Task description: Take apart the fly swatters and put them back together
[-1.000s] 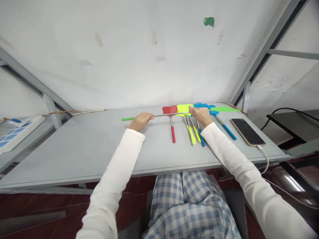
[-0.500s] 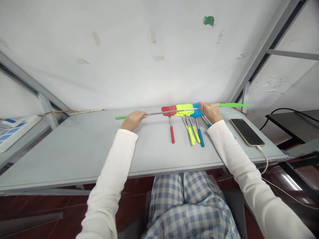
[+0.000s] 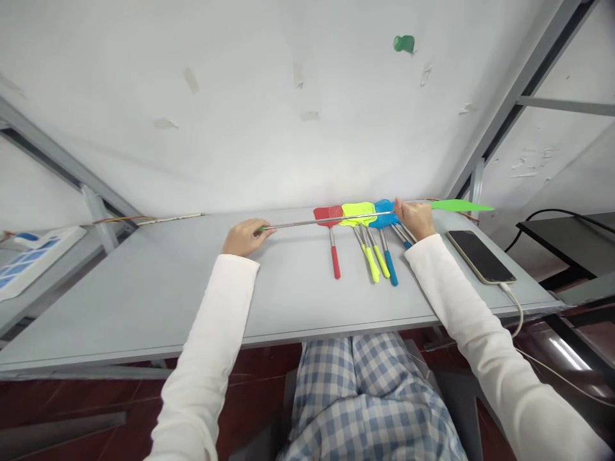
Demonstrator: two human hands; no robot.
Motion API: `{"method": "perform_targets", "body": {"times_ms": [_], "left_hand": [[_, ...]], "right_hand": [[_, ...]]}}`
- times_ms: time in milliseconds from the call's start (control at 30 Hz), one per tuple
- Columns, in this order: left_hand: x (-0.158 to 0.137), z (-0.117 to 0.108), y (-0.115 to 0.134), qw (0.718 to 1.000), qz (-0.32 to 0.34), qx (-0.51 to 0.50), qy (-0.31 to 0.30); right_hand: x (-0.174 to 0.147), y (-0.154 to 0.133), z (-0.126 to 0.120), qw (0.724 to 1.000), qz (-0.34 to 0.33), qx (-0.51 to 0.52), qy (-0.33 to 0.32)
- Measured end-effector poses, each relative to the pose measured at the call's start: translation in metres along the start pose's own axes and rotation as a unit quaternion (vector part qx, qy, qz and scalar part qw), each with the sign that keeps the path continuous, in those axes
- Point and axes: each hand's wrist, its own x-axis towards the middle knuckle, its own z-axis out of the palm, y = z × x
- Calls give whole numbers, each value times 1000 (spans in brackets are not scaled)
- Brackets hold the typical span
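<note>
A green fly swatter [image 3: 331,219] with a long, thin metal rod stretches sideways between my hands above the table. My left hand [image 3: 244,237] is closed around its green handle, whose end is hidden in the palm. At the other end, my right hand [image 3: 416,218] grips the rod close to the green paddle, which points right. Beneath the rod lie a red fly swatter [image 3: 335,261], several yellow fly swatters [image 3: 358,213] and blue fly swatters [image 3: 390,266]. Their paddles overlap near the wall and their short handles point toward me. My right forearm partly covers the blue ones.
The grey table [image 3: 144,288] runs along a white wall [image 3: 240,147]. A phone [image 3: 482,257] with a charging cable lies at the right. A white and blue item [image 3: 36,259] rests at the far left. Metal frame posts [image 3: 475,182] stand at both ends.
My left hand has slid from beside the rod's start onto the green handle, covering its end. My right hand and the green paddle are slightly farther right in view.
</note>
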Motion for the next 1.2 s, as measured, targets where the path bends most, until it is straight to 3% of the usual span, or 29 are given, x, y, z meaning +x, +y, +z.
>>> {"method": "perform_targets", "body": {"times_ms": [167,267,400,600,733,800,933,1100,1200], "left_hand": [[-7,-12,-2,983,-170,38,-60],[-6,-8,-4,956,-273,103,-20],[-6,-2,-16,929,-349,116,40],[-15,0,-42,917,-383,104,49],[-20,-1,-48,909,-396,118,53],[-22,-2,-48,910,-394,122,51],[-21,-1,-44,912,-386,138,30],[-16,4,-34,914,-372,160,17],[-12,6,-24,913,-372,162,30]], "right_hand": [[-7,0,7,1000,11,17,2],[-8,-12,8,999,-12,35,20],[-7,-21,3,988,-23,71,135],[-6,-3,-7,945,126,144,265],[-1,17,2,897,230,191,326],[3,22,12,877,260,244,321],[6,19,26,850,319,343,242],[8,18,25,822,387,283,307],[11,28,24,810,415,271,314]]}}
